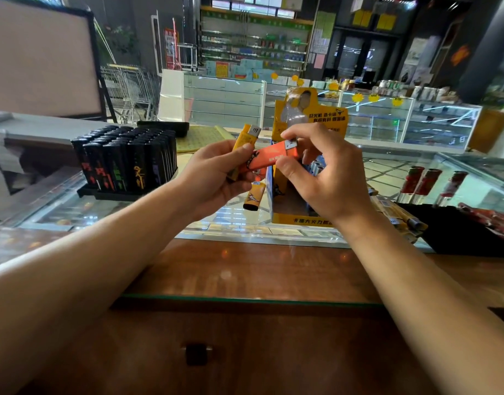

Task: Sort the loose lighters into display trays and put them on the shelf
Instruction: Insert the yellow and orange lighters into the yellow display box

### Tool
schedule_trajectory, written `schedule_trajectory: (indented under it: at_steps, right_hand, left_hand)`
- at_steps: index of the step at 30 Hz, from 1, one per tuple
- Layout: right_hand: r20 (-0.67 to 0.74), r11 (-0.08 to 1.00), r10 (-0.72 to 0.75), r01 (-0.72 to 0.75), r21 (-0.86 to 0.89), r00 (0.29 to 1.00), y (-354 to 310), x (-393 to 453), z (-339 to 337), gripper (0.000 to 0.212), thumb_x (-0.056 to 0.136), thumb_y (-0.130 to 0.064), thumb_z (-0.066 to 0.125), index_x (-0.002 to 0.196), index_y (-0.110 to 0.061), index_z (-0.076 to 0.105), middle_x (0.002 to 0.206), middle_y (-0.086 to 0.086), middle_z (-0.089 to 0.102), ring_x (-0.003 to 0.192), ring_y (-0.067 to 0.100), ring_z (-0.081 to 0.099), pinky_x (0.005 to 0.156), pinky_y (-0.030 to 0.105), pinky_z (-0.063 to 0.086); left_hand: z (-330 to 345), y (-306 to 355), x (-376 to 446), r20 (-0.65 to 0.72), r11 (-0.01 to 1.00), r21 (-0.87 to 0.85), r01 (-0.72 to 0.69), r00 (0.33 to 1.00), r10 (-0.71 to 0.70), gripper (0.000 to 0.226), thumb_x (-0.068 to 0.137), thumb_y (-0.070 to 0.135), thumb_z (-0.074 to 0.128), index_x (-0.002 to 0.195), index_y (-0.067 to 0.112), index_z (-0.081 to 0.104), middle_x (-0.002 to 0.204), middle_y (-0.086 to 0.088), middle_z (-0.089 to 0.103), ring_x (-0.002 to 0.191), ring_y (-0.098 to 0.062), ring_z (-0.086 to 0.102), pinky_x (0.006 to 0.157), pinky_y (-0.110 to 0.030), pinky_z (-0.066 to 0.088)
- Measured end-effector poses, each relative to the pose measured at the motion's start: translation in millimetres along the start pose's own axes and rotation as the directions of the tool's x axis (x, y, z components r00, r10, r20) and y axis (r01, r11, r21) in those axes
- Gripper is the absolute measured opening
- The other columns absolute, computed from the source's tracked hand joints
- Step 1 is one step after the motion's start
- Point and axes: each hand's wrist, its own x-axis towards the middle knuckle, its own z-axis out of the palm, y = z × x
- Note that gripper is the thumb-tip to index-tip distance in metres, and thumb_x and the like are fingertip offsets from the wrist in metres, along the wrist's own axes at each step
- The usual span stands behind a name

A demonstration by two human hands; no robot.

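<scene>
Above the glass counter (108, 212), left hand (211, 178) grips a yellow lighter (246, 138); right hand (327, 178) pinches an orange lighter (273, 159) over the yellow display tray (296, 218). Black lighter tray (128, 163) left.

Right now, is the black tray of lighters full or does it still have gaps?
Looks full: the black tray shows packed rows of black lighters with no visible gaps; far rows are hard to check.

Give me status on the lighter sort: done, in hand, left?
Done: the black tray on the left stands full of black lighters. In hand: the left hand grips a yellow lighter, and the right hand pinches an orange lighter above the yellow display box. Left: one yellow lighter on the glass, a loose pile at right, and shelving.
</scene>
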Motion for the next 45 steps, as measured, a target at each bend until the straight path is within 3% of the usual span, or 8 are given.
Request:
schedule_trajectory:
  at_steps: [3, 9, 16, 21, 25, 31, 36, 45]
  right_hand:
    - [-0.034, 0.998, 0.061, -0.061, 0.009, 0.998, 1, 0, 0, 0.028, 0.088, -0.029, 0.067, 0.114, -0.017, 0.064, 0.093, -0.002, 0.065, 0.077, 0.016, 0.060, 0.069, 0.030, 0.051]
    - [-0.077, 0.995, 0.095, -0.094, 0.010, 0.992, 1, 1, 0, 0.028, 0.089, -0.021, 0.067, 0.115, -0.014, 0.066, 0.092, -0.012, 0.060, 0.077, 0.010, 0.057, 0.069, 0.014, 0.045]
    - [-0.288, 0.991, 0.109, -0.125, -0.038, 0.951, 15, 10, -12, 0.023, 0.088, -0.021, 0.062, 0.109, -0.015, 0.068, 0.093, -0.006, 0.063, 0.079, 0.017, 0.058, 0.071, 0.036, 0.051]
    - [-0.369, 0.983, 0.070, -0.126, -0.130, 0.927, 19, 10, -15, 0.021, 0.090, -0.018, 0.060, 0.109, -0.014, 0.068, 0.099, -0.007, 0.063, 0.087, 0.025, 0.058, 0.075, 0.034, 0.048]
    - [-0.337, 0.972, 0.019, -0.096, -0.213, 0.941, 16, 8, -15, 0.019, 0.087, -0.014, 0.060, 0.104, -0.014, 0.069, 0.094, -0.002, 0.065, 0.085, 0.025, 0.056, 0.076, 0.038, 0.046]
    - [-0.179, 0.937, -0.028, -0.037, -0.348, 0.984, 14, 2, -9, 0.017, 0.086, -0.012, 0.061, 0.101, -0.015, 0.069, 0.088, -0.001, 0.065, 0.085, 0.010, 0.038, 0.074, 0.028, 0.031]
    - [-0.146, 0.855, -0.041, -0.040, -0.518, 0.988, 13, -4, 4, 0.017, 0.083, -0.009, 0.063, 0.096, -0.020, 0.069, 0.085, -0.005, 0.068, 0.087, 0.024, 0.049, 0.073, 0.030, 0.022]
    - [-0.126, 0.729, -0.037, -0.060, -0.682, 0.991, 18, -7, 21, 0.021, 0.084, -0.008, 0.062, 0.090, -0.024, 0.073, 0.086, -0.007, 0.071, 0.087, 0.025, 0.051, 0.078, 0.036, 0.025]
  left_hand:
    - [0, 0, -1, 0.005, 1.000, 0.021, 0.005, 1.000, -0.005, 0.012, 0.097, 0.010, 0.055, 0.107, 0.005, 0.058, 0.076, -0.009, 0.066, 0.060, -0.016, 0.065, 0.053, -0.024, 0.055]
    - [2, -2, -1, 0.041, 0.999, 0.005, 0.046, 0.998, -0.046, 0.019, 0.098, 0.011, 0.053, 0.114, 0.002, 0.056, 0.090, -0.017, 0.066, 0.067, -0.022, 0.069, 0.055, -0.028, 0.057]
    - [1, -2, 3, -0.043, 0.986, 0.166, -0.016, 0.999, 0.024, 0.012, 0.101, 0.013, 0.052, 0.094, 0.007, 0.060, 0.074, -0.007, 0.067, 0.061, -0.018, 0.063, 0.055, -0.028, 0.054]
    - [1, -2, 4, -0.092, 0.977, 0.210, -0.038, 0.994, 0.058, 0.010, 0.099, 0.015, 0.055, 0.098, 0.008, 0.061, 0.076, -0.007, 0.066, 0.061, -0.015, 0.059, 0.059, -0.031, 0.051]
    - [0, -1, 5, -0.129, 0.977, 0.213, -0.034, 0.990, 0.063, 0.011, 0.099, 0.015, 0.056, 0.100, 0.007, 0.062, 0.076, -0.007, 0.065, 0.060, -0.015, 0.057, 0.058, -0.031, 0.051]
    - [-1, -1, 5, -0.145, 0.977, 0.210, -0.029, 0.988, 0.060, 0.009, 0.098, 0.014, 0.057, 0.098, 0.007, 0.063, 0.075, -0.007, 0.065, 0.058, -0.015, 0.055, 0.055, -0.029, 0.050]
    - [0, 0, 3, -0.149, 0.975, 0.220, -0.030, 0.987, 0.064, 0.010, 0.098, 0.013, 0.056, 0.099, 0.006, 0.062, 0.073, -0.006, 0.064, 0.058, -0.015, 0.053, 0.055, -0.030, 0.049]
    - [1, -1, 2, -0.142, 0.964, 0.262, -0.034, 0.987, 0.074, 0.010, 0.097, 0.012, 0.057, 0.098, 0.004, 0.063, 0.068, -0.002, 0.066, 0.057, -0.014, 0.052, 0.055, -0.029, 0.049]
